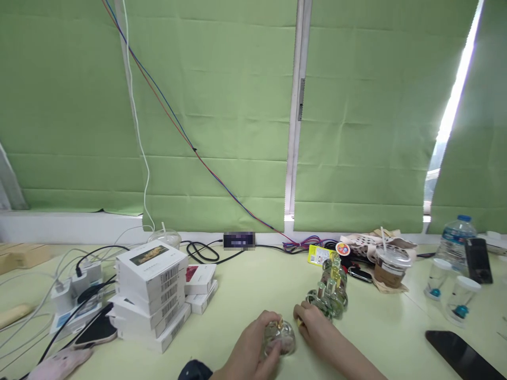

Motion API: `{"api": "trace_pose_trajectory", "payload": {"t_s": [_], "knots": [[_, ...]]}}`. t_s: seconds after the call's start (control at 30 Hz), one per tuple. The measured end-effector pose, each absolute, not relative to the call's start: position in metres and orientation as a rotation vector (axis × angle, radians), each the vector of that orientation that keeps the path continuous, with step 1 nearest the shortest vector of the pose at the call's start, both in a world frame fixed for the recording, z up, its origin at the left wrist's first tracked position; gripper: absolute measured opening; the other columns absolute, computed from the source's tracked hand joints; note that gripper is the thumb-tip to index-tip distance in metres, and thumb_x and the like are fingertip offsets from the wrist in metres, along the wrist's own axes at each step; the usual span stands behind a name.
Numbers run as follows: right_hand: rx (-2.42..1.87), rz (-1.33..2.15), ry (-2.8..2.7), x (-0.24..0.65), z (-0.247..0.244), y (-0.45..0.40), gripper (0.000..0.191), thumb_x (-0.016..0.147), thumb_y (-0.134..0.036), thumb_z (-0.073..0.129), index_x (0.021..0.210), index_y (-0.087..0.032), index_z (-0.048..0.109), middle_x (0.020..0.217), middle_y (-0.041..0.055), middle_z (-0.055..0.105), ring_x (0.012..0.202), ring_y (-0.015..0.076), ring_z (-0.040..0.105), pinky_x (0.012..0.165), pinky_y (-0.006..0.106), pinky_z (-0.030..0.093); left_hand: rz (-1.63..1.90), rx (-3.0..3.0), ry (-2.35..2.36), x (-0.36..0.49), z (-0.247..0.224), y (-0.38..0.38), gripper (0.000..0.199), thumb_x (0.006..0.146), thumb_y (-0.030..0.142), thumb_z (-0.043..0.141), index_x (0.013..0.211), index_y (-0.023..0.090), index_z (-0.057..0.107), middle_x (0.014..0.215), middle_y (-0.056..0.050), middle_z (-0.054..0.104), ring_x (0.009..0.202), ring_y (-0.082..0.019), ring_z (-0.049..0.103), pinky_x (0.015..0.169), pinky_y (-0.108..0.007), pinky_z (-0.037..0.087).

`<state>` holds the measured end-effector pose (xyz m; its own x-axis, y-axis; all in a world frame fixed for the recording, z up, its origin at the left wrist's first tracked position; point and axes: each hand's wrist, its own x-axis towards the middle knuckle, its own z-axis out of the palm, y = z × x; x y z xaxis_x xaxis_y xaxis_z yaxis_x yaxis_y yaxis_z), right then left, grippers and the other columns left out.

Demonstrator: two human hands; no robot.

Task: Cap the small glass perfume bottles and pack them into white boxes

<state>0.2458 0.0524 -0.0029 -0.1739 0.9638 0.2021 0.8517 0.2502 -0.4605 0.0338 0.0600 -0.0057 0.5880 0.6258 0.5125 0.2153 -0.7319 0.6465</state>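
left hand, bottom centre of frame: fingers clamped on a small clear glass vessel at the table. right hand just right of it, fingers curled, small yellow piece showing under them; can't tell if gripped. greenish glass pieces just beyond right hand, right of centre. white boxes stacked lower left.
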Motion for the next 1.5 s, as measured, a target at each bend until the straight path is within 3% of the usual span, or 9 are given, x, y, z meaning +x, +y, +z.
{"api": "trace_pose_trajectory", "payload": {"t_s": [0.17,0.3,0.43,0.63,0.8,1.07,1.5], "knots": [[-1.471,0.309,-1.874,0.244,0.006,0.055,0.018,0.066,-0.004,0.049,0.071,-0.022,0.046,0.068,-0.0002,0.056,0.065,0.0167,0.053,0.061,0.025,0.038,1.021,2.302,0.685,0.033,-0.003,0.058,0.031,0.088,0.021,0.049,0.119,0.023,0.046,0.105,-0.009,0.063,0.089,-0.02,0.06,0.083,-0.032,0.047],[-1.282,0.587,-1.709,0.242,0.021,0.052,0.017,0.07,-0.014,0.055,0.073,-0.023,0.041,0.062,-0.005,0.051,0.057,0.0144,0.052,0.058,0.026,0.04,0.998,2.326,0.695,0.034,0.001,0.056,0.033,0.087,0.018,0.049,0.119,0.023,0.045,0.106,-0.008,0.063,0.091,-0.02,0.06,0.084,-0.032,0.047],[-1.108,0.66,-1.569,0.241,0.031,0.048,0.014,0.078,-0.026,0.058,0.089,-0.021,0.05,0.079,0.0013,0.061,0.076,0.0183,0.06,0.067,0.029,0.044,0.982,2.368,0.729,0.031,-0.007,0.058,0.037,0.088,0.018,0.049,0.123,0.025,0.039,0.114,-0.009,0.06,0.099,-0.021,0.059,0.089,-0.033,0.046],[-0.85,0.823,-1.349,0.23,0.035,0.04,0.035,0.078,-0.038,0.067,0.105,-0.023,0.05,0.098,0.008,0.066,0.091,0.0218,0.063,0.074,0.032,0.047,1.031,2.389,0.73,0.029,-0.027,0.065,0.061,0.087,0.016,0.05,0.138,0.029,0.017,0.117,-0.011,0.058,0.105,-0.023,0.058,0.093,-0.038,0.045],[-0.873,0.83,-1.426,0.221,0.036,0.033,0.038,0.079,-0.036,0.067,0.109,-0.024,0.047,0.1,0.0079,0.068,0.097,0.0224,0.062,0.084,0.035,0.045,1.055,2.374,0.673,0.033,-0.024,0.066,0.069,0.084,0.011,0.049,0.14,0.03,0.012,0.116,-0.009,0.058,0.104,-0.021,0.059,0.091,-0.038,0.047],[-0.93,0.77,-1.62,0.216,0.031,0.033,0.038,0.08,-0.022,0.061,0.113,-0.026,0.043,0.096,0.0025,0.069,0.091,0.0184,0.061,0.081,0.032,0.042,1.078,2.407,0.614,0.034,-0.005,0.059,0.068,0.081,0.005,0.051,0.139,0.027,0.023,0.134,-0.011,0.052,0.121,-0.024,0.053,0.101,-0.037,0.043],[-0.959,0.76,-1.677,0.218,0.029,0.034,0.038,0.078,-0.02,0.062,0.111,-0.024,0.044,0.092,0.0013,0.068,0.088,0.0176,0.062,0.079,0.03,0.041,1.084,2.381,0.614,0.037,0.005,0.055,0.056,0.08,0.003,0.051,0.128,0.026,0.037,0.119,-0.007,0.062,0.108,-0.019,0.06,0.093,-0.032,0.047]]}}
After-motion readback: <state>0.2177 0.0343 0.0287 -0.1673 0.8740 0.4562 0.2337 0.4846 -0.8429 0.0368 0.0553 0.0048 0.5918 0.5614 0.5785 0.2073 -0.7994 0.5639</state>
